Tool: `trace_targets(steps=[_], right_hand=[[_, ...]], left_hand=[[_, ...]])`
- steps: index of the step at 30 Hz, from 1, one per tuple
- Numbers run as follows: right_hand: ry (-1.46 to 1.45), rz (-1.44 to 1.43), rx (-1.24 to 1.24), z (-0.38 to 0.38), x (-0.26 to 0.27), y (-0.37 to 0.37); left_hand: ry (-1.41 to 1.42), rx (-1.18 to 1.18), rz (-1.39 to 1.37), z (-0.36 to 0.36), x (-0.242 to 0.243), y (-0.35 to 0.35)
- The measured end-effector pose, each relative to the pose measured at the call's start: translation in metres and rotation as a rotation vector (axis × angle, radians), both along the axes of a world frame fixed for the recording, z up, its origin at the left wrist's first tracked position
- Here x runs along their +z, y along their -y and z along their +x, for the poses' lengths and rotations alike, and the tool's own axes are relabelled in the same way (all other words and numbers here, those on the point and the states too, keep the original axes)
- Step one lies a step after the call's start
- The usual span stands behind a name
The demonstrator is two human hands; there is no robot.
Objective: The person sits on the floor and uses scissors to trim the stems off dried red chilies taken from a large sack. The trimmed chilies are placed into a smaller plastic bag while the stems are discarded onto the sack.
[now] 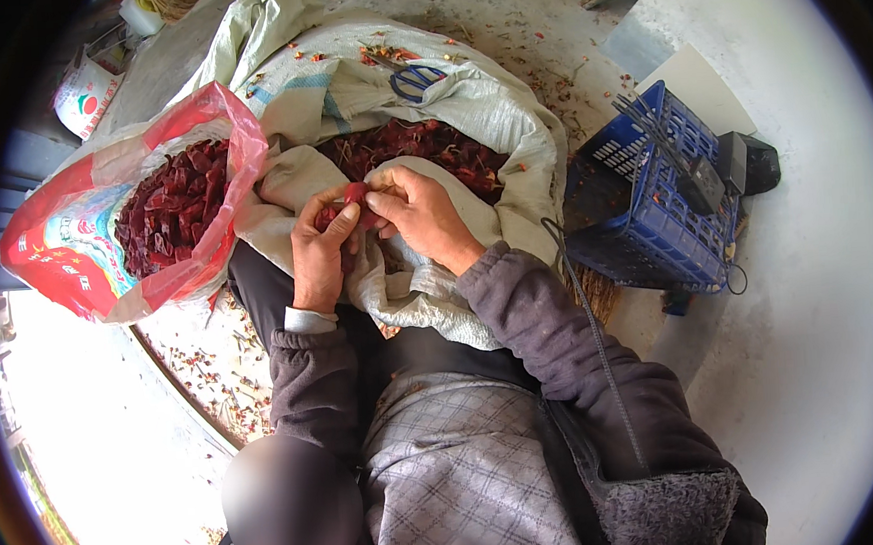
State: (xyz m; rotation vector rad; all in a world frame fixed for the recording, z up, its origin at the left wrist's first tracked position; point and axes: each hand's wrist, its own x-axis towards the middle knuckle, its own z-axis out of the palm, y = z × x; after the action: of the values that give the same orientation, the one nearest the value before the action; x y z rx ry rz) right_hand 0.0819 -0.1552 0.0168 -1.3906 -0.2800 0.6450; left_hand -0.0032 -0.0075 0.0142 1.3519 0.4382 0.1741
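Observation:
Dried red chili peppers (357, 193) are between my two hands, above the near edge of a large white woven sack (532, 117). My left hand (320, 238) is closed around several of them, with its thumb against one pod. The fingertips of my right hand (421, 212) pinch at the top of that same pod; how firmly they grip is partly hidden. Behind my hands, the sack's rolled-back mouth exposes a heap of dried chilies (429, 145) with stems. A red and white plastic bag (240, 127) at the left holds dark red chili pods (174, 206).
Scissors with blue handles (417, 82) lie on the sack's far fold, near scattered stem bits. To the right stands a blue plastic crate (659, 236) with black adapters and cords. A white bucket (86, 95) stands at the far left. Stem debris (217, 361) litters the floor.

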Motion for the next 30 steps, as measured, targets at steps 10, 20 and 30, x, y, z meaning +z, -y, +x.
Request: trace_targets(steps=[10, 20, 30], right_hand=[[-0.164, 0.012, 0.154, 0.01, -0.001, 0.008], [0.099, -0.114, 0.174, -0.007, 0.001, 0.006], [0.368, -0.22, 0.091, -0.017, 0.004, 0.004]], left_hand=[[0.126, -0.04, -0.105, -0.004, 0.0, 0.0], [0.164, -0.003, 0.086, -0.003, -0.013, 0.003], [0.12, -0.205, 0.558, -0.014, -0.015, -0.004]])
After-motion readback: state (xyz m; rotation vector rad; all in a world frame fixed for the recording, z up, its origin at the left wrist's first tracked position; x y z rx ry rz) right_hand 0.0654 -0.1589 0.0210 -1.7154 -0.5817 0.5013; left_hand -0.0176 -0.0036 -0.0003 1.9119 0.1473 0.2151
